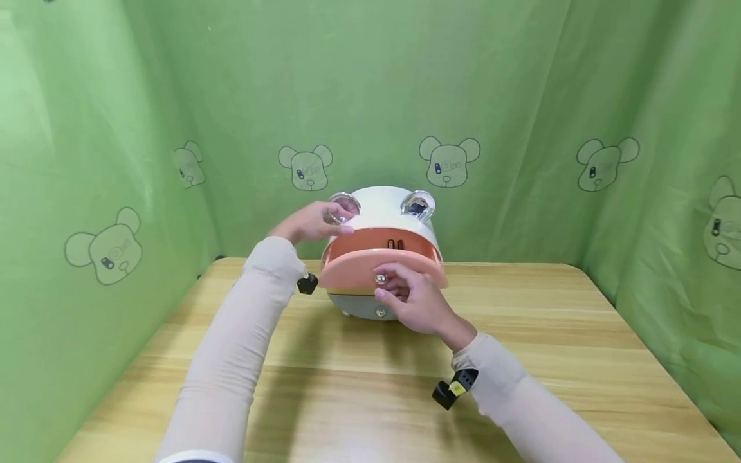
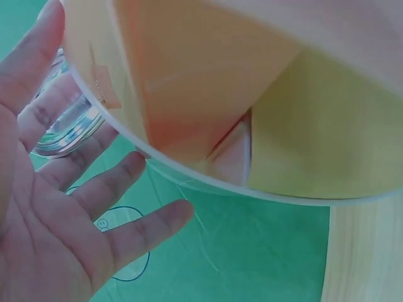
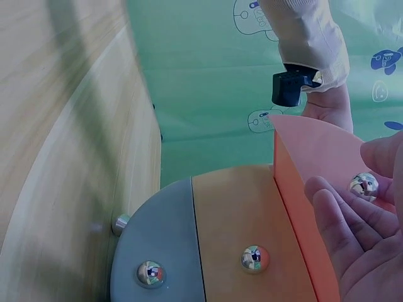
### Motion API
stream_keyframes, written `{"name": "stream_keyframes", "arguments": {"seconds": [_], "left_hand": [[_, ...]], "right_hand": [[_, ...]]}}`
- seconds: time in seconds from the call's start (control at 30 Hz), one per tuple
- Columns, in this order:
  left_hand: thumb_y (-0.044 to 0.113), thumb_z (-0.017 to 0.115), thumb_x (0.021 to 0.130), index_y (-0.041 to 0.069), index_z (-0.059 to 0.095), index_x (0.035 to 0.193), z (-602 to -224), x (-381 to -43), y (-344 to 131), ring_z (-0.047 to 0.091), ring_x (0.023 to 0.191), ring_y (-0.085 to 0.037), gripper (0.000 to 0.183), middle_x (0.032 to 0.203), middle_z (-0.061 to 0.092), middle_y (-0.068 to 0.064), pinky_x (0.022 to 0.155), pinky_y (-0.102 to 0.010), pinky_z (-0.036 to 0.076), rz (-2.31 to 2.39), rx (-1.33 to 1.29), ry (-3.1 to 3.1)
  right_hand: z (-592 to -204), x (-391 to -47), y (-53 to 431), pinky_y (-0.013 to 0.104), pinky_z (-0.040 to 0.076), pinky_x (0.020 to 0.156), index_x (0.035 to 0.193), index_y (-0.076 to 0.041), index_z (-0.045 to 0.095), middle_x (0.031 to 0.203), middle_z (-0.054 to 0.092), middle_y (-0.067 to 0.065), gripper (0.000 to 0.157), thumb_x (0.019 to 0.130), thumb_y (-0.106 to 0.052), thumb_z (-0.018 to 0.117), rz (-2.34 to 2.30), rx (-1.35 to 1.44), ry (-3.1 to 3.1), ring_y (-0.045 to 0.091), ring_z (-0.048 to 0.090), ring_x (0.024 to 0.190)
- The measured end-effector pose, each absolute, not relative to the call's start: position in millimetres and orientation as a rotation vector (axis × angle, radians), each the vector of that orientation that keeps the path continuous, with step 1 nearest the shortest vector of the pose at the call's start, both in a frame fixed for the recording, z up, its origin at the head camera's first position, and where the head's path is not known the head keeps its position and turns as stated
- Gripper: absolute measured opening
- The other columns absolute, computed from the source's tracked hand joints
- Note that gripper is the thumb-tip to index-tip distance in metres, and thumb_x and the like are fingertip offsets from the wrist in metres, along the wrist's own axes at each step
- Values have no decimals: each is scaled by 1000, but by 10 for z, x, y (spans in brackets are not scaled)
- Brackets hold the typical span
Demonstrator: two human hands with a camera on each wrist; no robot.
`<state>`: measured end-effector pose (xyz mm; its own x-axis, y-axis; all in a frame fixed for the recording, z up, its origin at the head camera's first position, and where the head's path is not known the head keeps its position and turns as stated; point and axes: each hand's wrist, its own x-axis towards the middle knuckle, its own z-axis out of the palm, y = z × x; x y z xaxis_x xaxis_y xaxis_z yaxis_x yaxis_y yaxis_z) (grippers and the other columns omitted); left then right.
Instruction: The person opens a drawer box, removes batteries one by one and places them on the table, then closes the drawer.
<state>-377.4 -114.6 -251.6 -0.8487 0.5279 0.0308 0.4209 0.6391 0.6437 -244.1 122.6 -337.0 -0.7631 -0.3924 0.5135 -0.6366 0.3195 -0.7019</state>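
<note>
A small rounded drawer cabinet with a white shell (image 1: pixel 379 202) and two shiny ear-shaped pieces stands on the table. Its top pink drawer (image 1: pixel 347 270) is pulled out toward me. My right hand (image 1: pixel 419 299) pinches that drawer's round silver knob (image 3: pixel 364 185) between thumb and fingers. At the cabinet's upper left, my left hand (image 1: pixel 312 222) lies against the shell's edge by the left ear (image 1: pixel 345 204), its fingers spread in the left wrist view. Below, the orange drawer (image 3: pixel 233 220) and the grey drawer (image 3: pixel 157 242) are closed.
Two small dark-edged items (image 1: pixel 395 244) show inside the pink drawer. The cabinet stands toward the back of a wooden table (image 1: pixel 521 360). Green curtains (image 1: pixel 370 83) with bear-head drawings enclose the back and both sides. Black cameras are strapped to both wrists.
</note>
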Motion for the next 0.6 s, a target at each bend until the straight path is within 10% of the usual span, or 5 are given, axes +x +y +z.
{"name": "stream_keyframes", "arguments": {"seconds": [0.6], "left_hand": [[40,62,94,18,54,131,-2400,-3698,-1183,44,127,-30,43,140,47,-7,96,-53,46,958,639,2544]], "right_hand": [[-3402,-2298,1196,28,58,68,116,1,62,92,69,7,29,88,-2,68,1421,957,-2292,16,68,80]]}}
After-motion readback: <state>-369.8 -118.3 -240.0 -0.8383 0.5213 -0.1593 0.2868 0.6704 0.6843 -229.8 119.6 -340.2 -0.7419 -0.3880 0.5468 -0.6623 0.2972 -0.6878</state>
